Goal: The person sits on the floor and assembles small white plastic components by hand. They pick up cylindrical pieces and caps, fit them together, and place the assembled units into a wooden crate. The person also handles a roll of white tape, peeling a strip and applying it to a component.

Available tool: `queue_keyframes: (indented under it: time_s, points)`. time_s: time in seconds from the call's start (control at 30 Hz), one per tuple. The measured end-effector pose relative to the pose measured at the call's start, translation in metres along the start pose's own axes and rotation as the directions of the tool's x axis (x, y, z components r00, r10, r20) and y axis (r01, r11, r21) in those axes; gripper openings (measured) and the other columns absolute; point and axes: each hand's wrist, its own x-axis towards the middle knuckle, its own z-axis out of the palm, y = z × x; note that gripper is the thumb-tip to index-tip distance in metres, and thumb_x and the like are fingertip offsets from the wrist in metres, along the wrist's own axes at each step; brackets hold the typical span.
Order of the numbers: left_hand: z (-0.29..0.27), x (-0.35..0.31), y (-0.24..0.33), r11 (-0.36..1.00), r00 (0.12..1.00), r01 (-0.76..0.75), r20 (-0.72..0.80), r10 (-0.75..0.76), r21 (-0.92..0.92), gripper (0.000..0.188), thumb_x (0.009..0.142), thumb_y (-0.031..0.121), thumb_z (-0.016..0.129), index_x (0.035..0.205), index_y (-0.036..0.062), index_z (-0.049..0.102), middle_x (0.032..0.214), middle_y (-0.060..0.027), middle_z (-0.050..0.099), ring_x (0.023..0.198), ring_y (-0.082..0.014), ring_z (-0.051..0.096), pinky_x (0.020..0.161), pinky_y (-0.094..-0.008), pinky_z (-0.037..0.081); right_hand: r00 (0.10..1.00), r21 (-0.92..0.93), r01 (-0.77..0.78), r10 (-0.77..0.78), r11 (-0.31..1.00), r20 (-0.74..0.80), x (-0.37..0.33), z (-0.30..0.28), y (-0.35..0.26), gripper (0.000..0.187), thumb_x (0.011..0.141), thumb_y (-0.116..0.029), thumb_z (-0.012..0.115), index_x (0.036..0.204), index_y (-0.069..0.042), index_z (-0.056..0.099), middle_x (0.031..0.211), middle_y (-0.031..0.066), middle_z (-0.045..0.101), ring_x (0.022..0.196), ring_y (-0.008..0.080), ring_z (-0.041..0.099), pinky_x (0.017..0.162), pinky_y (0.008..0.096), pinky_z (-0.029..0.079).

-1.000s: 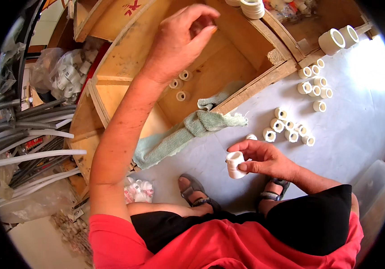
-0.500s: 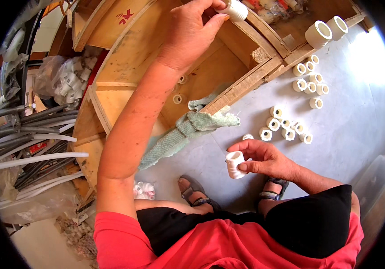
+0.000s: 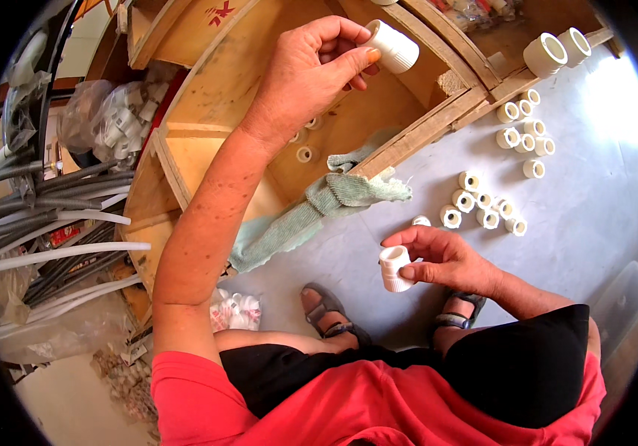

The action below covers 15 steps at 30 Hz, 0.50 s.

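My left hand (image 3: 317, 61) is raised over a wooden compartment box (image 3: 218, 97), its thumb and fingers closed on a white plastic pipe fitting (image 3: 392, 46) with a ribbed end. Lower down, my right hand (image 3: 449, 260) grips another white fitting (image 3: 395, 269). That one stands roughly upright between thumb and fingers, its open mouth facing up. The two fittings are well apart. A pale green cloth (image 3: 334, 197) drapes over the box's near corner, between my hands. Just beyond my right fingers, a white fitting (image 3: 421, 221) sits on the grey floor, partly hidden.
Several small white fittings (image 3: 488, 217) stand on the floor to the right, with more farther back. Two larger white fittings (image 3: 545, 56) rest on the box's rim. Grey and white pipes (image 3: 66, 253) crowd the left. A translucent bin (image 3: 627, 312) stands at the right.
My left hand has come nearer and lower with its fitting, now seen more fully. My right hand holds its fitting in nearly the same place. The view has shifted slightly.
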Motion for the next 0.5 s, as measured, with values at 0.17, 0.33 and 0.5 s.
queue_keyframes:
  time_s: [0.17,0.33,0.5]
  points:
    - [-0.004,-0.004,-0.009,0.999,0.999,0.036,-0.003,-0.036,-0.003,0.019,0.089,0.007,0.063,0.105,-0.0019,0.06,0.085,-0.0079,0.067,0.072,-0.0106,0.064,0.064,-0.0222,0.054,1.0,-0.011,-0.016,0.016,1.0,0.003,0.003,0.0,0.0,0.042,0.089,-0.007,0.064,0.128,-0.005,0.049,0.11,0.0054,0.061,0.102,0.0132,0.058,0.091,0.0293,0.047]
    - [-0.009,-0.004,-0.02,0.994,0.994,0.108,0.011,-0.108,-0.016,0.018,0.09,0.009,0.062,0.105,-0.0014,0.06,0.083,-0.0075,0.067,0.068,-0.0098,0.064,0.062,-0.021,0.052,1.0,0.005,-0.019,0.019,1.0,-0.001,0.006,-0.002,0.001,0.041,0.089,-0.006,0.063,0.128,-0.005,0.049,0.109,0.0054,0.061,0.102,0.0132,0.058,0.091,0.0294,0.047]
    - [-0.013,0.001,-0.039,0.987,0.987,0.159,0.023,-0.159,0.008,0.017,0.091,0.01,0.061,0.104,0.0002,0.061,0.083,-0.0062,0.067,0.068,-0.0087,0.063,0.06,-0.0207,0.05,0.999,0.026,-0.05,0.05,0.998,-0.019,0.009,-0.005,-0.002,0.041,0.089,-0.005,0.063,0.128,-0.005,0.049,0.108,0.005,0.061,0.102,0.0131,0.058,0.09,0.0291,0.047]
